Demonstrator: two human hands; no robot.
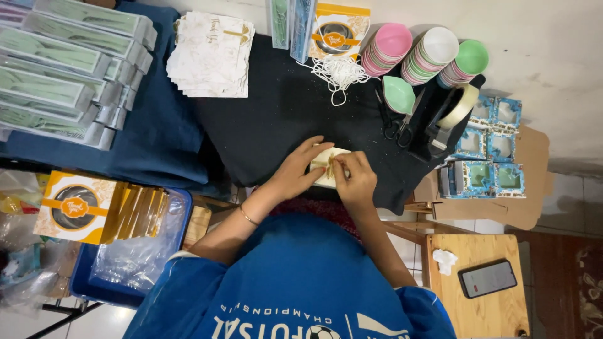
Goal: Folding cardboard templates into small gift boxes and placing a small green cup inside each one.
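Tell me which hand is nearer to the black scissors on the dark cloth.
Right. The right hand pinches the small cream package just below-left of the black scissors; the left hand is farther left.

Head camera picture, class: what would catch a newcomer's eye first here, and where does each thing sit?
The left hand and right hand meet at the centre over a small cream packet on the black cloth. Behind them, three stacks of pastel bowls stand at the far edge. On the left, boxed cutlery sets fan across a blue cloth.
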